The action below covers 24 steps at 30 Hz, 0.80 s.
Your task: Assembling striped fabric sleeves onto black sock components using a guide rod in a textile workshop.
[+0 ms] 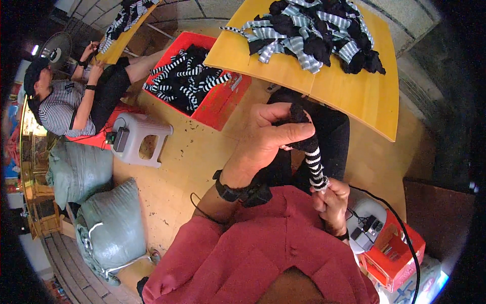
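A black knitted piece with a narrow black-and-white striped tube is stretched between my two hands, above my lap. My left hand is closed on its upper, all-black end, thumb pressed over the fabric. Lower and to the right, my right hand pinches the striped end, where a pale edge shows at the fingers. Whether the piece is a sock or a glove I cannot tell. Part of the black end is hidden behind my left fingers.
A yellow table ahead bears a heap of striped knitted pieces. More fill a red bin on the floor. Another person sits at the left, near a grey stool and stuffed sacks. A red crate stands right, beside a black cable.
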### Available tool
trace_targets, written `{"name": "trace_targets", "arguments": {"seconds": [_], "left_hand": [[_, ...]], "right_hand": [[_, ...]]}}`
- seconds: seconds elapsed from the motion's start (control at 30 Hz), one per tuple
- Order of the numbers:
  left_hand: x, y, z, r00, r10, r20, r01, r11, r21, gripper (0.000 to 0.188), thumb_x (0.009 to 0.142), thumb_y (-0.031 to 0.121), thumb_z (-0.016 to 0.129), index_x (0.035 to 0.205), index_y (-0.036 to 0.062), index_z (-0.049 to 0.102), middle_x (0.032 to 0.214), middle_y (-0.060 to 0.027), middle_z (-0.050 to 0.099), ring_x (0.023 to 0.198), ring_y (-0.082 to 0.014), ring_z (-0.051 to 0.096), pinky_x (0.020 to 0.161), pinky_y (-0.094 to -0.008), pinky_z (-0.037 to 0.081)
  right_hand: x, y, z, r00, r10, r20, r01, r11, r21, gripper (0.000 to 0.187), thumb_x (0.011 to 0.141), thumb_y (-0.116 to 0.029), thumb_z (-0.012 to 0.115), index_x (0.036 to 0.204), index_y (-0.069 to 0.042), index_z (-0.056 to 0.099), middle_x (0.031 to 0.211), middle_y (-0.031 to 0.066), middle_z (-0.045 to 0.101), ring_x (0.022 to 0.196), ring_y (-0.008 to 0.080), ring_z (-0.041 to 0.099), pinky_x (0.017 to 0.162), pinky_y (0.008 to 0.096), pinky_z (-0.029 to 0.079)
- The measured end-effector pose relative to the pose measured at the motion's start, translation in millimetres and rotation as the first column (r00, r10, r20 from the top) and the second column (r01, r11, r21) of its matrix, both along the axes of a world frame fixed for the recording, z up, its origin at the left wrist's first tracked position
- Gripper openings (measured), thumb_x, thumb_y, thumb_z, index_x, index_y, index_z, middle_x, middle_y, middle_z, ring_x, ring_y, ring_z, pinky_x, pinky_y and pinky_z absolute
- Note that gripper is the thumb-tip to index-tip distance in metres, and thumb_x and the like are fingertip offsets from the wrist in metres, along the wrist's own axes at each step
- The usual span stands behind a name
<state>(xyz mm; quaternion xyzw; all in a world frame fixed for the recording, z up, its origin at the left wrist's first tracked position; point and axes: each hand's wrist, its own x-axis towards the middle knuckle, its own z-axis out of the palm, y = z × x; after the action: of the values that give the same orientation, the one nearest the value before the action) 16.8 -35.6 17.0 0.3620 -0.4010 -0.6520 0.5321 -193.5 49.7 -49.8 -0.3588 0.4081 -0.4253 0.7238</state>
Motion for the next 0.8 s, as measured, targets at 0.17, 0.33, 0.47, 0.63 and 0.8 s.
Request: {"name": "trace_targets", "arguments": {"seconds": [0.17, 0.33, 0.47, 0.63, 0.8], "left_hand": [[-5.1, -0.3, 0.7, 0.999, 0.004, -0.036, -0.003, 1.000, 0.023, 0.012, 0.075, 0.013, 0.068, 0.079, 0.0033, 0.064, 0.065, 0.0031, 0.056, 0.053, -0.0026, 0.044, 0.046, -0.0181, 0.031], [-5.0, -2.0, -0.7, 1.000, 0.013, -0.020, -0.012, 0.999, 0.031, 0.011, 0.077, 0.013, 0.067, 0.078, 0.0022, 0.064, 0.064, 0.0030, 0.055, 0.053, -0.0031, 0.044, 0.046, -0.0183, 0.032], [-10.3, 1.1, -4.5, 0.995, 0.052, 0.083, -0.058, 0.996, 0.072, 0.011, 0.076, 0.010, 0.067, 0.079, 0.0008, 0.062, 0.066, 0.0020, 0.056, 0.054, -0.0035, 0.045, 0.046, -0.0188, 0.032], [-15.0, 6.6, -9.1, 0.890, 0.399, -0.221, -0.397, 0.916, 0.052, 0.017, 0.076, 0.003, 0.067, 0.090, -0.0020, 0.059, 0.067, -0.0011, 0.055, 0.053, -0.0067, 0.045, 0.048, -0.0203, 0.033], [-21.7, 5.3, -8.2, 0.839, 0.385, -0.385, -0.387, 0.919, 0.074, 0.027, 0.081, 0.005, 0.062, 0.105, -0.0015, 0.053, 0.087, -0.0082, 0.059, 0.078, -0.0173, 0.059, 0.072, -0.0283, 0.047]], "right_hand": [[5.6, -1.9, 0.2, 0.912, 0.046, 0.408, -0.140, 0.969, 0.204, 0.020, 0.084, -0.016, 0.055, 0.081, 0.004, 0.058, 0.052, 0.0014, 0.048, 0.038, 0.0057, 0.034, 0.035, 0.0221, 0.024], [20.5, 8.1, -3.9, 0.828, -0.313, -0.466, 0.097, 0.898, -0.430, 0.006, 0.080, 0.000, 0.060, 0.086, 0.000, 0.063, 0.062, 0.0010, 0.057, 0.054, 0.0063, 0.048, 0.049, 0.0219, 0.038], [23.9, 3.7, 3.9, 0.939, -0.242, -0.244, 0.181, 0.952, -0.248, 0.012, 0.086, -0.012, 0.056, 0.086, 0.000, 0.060, 0.054, -0.0015, 0.049, 0.042, 0.0037, 0.037, 0.039, 0.0189, 0.026], [22.0, 0.1, 8.0, 0.968, -0.248, -0.028, 0.245, 0.966, -0.084, 0.014, 0.086, -0.014, 0.057, 0.086, 0.000, 0.058, 0.055, -0.0004, 0.049, 0.042, 0.0040, 0.036, 0.037, 0.0182, 0.025], [25.2, 2.4, 10.1, 0.987, -0.156, -0.044, 0.151, 0.983, -0.103, 0.005, 0.088, -0.009, 0.054, 0.089, -0.004, 0.055, 0.061, -0.0037, 0.050, 0.050, 0.0024, 0.039, 0.045, 0.0187, 0.030]]}}
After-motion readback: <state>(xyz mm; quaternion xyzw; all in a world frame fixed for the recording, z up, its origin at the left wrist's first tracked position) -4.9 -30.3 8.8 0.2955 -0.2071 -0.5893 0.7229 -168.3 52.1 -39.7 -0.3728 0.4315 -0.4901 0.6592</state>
